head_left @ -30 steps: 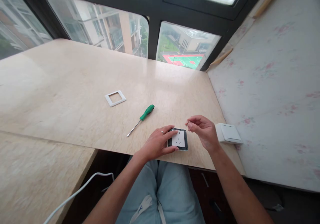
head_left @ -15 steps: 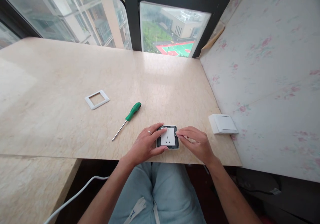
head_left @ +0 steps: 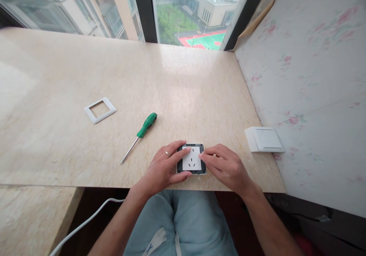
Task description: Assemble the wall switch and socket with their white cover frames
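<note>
A wall socket module (head_left: pixel 191 159), white face in a dark frame, lies on the beige marble counter (head_left: pixel 160 84) near its front edge. My left hand (head_left: pixel 166 168) grips its left side with thumb and fingers. My right hand (head_left: pixel 225 166) presses pinched fingertips against the socket's right edge; whether something small sits in them is hidden. A green-handled screwdriver (head_left: pixel 139 136) lies to the left of the socket. Further left rests a white square cover frame (head_left: pixel 100 110).
A white switch (head_left: pixel 265 139) is mounted on the flowered wall (head_left: pixel 314 77) at the right. Windows run along the counter's far side. A white cable (head_left: pixel 82 223) hangs below the counter's front edge, beside my lap.
My right hand came down from above the counter and now touches the socket's right edge. My left hand has kept hold of the socket. The view has tilted downward.
</note>
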{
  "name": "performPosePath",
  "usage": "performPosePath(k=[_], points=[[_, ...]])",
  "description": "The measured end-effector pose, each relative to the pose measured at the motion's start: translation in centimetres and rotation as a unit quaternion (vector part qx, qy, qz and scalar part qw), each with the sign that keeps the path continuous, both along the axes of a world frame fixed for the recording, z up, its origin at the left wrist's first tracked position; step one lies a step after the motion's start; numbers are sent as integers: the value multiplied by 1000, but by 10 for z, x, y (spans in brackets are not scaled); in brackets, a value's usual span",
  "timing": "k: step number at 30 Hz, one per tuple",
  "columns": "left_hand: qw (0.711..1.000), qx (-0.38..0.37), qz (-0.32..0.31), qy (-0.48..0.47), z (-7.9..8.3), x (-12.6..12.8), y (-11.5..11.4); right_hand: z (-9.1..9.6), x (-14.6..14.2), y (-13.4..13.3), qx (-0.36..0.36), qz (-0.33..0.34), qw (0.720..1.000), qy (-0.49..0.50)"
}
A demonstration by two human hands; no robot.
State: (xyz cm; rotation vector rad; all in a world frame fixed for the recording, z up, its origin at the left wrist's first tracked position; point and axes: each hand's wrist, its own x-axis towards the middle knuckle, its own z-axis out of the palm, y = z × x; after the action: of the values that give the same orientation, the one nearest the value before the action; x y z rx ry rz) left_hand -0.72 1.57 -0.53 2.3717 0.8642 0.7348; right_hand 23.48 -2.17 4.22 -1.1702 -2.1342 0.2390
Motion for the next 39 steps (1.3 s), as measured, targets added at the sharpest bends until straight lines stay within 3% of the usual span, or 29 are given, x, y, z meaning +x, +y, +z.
performPosePath(k=[12, 21, 28, 39], points=[[1000, 16, 0, -8, 0, 1, 0, -2, 3, -4, -16, 9, 1000, -5], [1000, 4, 2, -10, -1, 2, 0, -3, 8, -8, -71, 6, 997, 6], [1000, -9, -1, -5, 0, 1, 1, -8, 4, -8, -115, -26, 990, 71], [1000, -17, -2, -13, -1, 1, 0, -3, 1, -5, -176, -48, 979, 86]])
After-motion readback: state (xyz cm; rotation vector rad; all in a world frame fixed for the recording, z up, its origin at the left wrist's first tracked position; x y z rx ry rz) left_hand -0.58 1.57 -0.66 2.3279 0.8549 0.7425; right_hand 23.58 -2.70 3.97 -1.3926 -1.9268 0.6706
